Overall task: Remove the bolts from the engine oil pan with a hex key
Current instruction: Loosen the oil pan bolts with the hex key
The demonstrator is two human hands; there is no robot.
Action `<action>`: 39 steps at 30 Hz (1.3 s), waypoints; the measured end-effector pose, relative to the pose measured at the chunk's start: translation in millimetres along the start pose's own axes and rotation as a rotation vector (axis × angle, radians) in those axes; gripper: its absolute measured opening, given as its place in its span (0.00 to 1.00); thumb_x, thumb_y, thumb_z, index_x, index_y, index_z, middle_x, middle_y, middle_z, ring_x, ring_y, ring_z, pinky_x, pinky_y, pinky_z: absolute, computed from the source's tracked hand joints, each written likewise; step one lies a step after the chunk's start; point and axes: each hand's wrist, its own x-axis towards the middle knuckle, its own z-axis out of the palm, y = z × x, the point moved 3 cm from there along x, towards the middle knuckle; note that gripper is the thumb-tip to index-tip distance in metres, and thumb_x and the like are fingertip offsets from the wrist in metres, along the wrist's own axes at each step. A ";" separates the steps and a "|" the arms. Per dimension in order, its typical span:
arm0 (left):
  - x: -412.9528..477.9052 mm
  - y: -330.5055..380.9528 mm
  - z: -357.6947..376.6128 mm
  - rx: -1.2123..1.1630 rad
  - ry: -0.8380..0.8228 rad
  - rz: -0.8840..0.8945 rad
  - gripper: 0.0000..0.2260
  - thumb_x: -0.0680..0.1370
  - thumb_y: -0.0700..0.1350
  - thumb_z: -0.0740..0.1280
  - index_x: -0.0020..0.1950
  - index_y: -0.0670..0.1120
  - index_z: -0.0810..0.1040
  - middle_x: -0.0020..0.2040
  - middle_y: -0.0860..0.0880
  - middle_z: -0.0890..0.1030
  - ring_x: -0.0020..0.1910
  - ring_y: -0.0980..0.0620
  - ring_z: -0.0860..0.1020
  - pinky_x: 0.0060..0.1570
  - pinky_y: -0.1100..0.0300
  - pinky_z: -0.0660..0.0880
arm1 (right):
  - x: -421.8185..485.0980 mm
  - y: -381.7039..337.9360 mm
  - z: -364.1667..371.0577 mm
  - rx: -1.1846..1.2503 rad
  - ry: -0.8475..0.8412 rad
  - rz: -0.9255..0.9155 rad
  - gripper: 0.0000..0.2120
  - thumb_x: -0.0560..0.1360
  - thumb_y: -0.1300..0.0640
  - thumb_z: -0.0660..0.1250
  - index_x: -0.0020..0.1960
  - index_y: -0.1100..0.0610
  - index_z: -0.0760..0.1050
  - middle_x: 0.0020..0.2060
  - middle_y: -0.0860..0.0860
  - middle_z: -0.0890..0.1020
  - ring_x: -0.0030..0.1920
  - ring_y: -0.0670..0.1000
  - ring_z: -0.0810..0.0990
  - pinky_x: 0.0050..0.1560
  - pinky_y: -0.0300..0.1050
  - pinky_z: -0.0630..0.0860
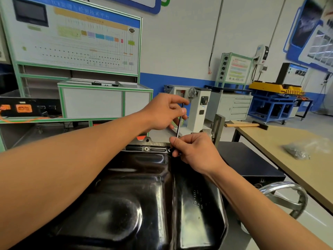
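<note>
Two hands steady a hex key (179,121) at the far rim of the oil pan (144,195).
The left hand (165,110) pinches the upright key's top with curled fingers. The right hand (196,152) grips its lower end at the pan's far right corner, probably on a bolt hidden there. Another bolt (146,148) sits in the rim just to the left. A hammer (243,125) lies on the tabletop (288,138).

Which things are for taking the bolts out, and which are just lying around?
For the job: hex key, gripped by left hand and right hand; oil pan; bolt in its rim.
Just lying about: hammer, bag of small metal parts, both on the table.
</note>
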 end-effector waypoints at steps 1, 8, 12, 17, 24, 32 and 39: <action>0.1 0.4 0.4 0.001 -0.002 -0.001 0.14 0.81 0.40 0.65 0.67 0.44 0.76 0.37 0.52 0.84 0.33 0.65 0.79 0.28 0.65 0.75 | 0.2 -0.8 -0.1 0.000 -0.004 -0.002 0.20 0.78 0.51 0.70 0.30 0.58 0.81 0.24 0.59 0.74 0.19 0.47 0.62 0.21 0.37 0.58; 2.4 7.3 -11.4 0.084 -0.057 -0.028 0.08 0.81 0.39 0.65 0.59 0.46 0.77 0.38 0.51 0.85 0.30 0.62 0.78 0.27 0.64 0.76 | -1.9 -7.6 2.4 -0.085 -0.033 -0.063 0.20 0.79 0.52 0.70 0.30 0.57 0.79 0.18 0.46 0.72 0.19 0.45 0.63 0.23 0.34 0.61; -1.7 3.2 -25.2 0.096 -0.027 -0.064 0.05 0.80 0.39 0.67 0.55 0.45 0.78 0.36 0.51 0.85 0.30 0.59 0.79 0.28 0.64 0.76 | -1.5 -17.5 1.0 -0.246 -0.057 -0.106 0.20 0.80 0.51 0.68 0.34 0.63 0.80 0.18 0.45 0.72 0.20 0.43 0.66 0.26 0.34 0.64; -2.1 -0.2 -35.1 0.140 -0.011 -0.100 0.02 0.81 0.44 0.67 0.49 0.51 0.79 0.41 0.48 0.85 0.33 0.54 0.82 0.30 0.60 0.77 | -3.3 -22.6 1.4 -0.333 -0.063 -0.134 0.21 0.81 0.52 0.67 0.35 0.64 0.80 0.21 0.46 0.73 0.23 0.43 0.67 0.28 0.34 0.65; -0.8 -4.5 -51.5 0.176 -0.046 -0.134 0.03 0.80 0.45 0.68 0.47 0.50 0.81 0.36 0.51 0.85 0.33 0.56 0.83 0.28 0.62 0.73 | -6.9 -24.0 5.5 -0.407 -0.054 -0.188 0.18 0.81 0.51 0.67 0.39 0.63 0.80 0.30 0.53 0.78 0.30 0.46 0.70 0.35 0.40 0.69; -49.7 -34.0 -105.6 0.317 -0.520 -0.567 0.07 0.66 0.47 0.76 0.37 0.43 0.86 0.40 0.43 0.86 0.34 0.54 0.81 0.29 0.66 0.73 | -7.9 -24.4 8.4 -0.356 -0.118 -0.176 0.12 0.76 0.52 0.73 0.46 0.61 0.86 0.40 0.59 0.86 0.35 0.45 0.76 0.41 0.45 0.76; -50.5 -16.7 -97.0 0.473 -0.718 -0.624 0.02 0.73 0.40 0.74 0.41 0.46 0.86 0.41 0.46 0.86 0.35 0.56 0.81 0.27 0.66 0.72 | -7.1 -33.9 1.1 -0.462 -0.280 -0.174 0.12 0.79 0.55 0.70 0.49 0.64 0.84 0.43 0.62 0.85 0.39 0.47 0.76 0.47 0.45 0.76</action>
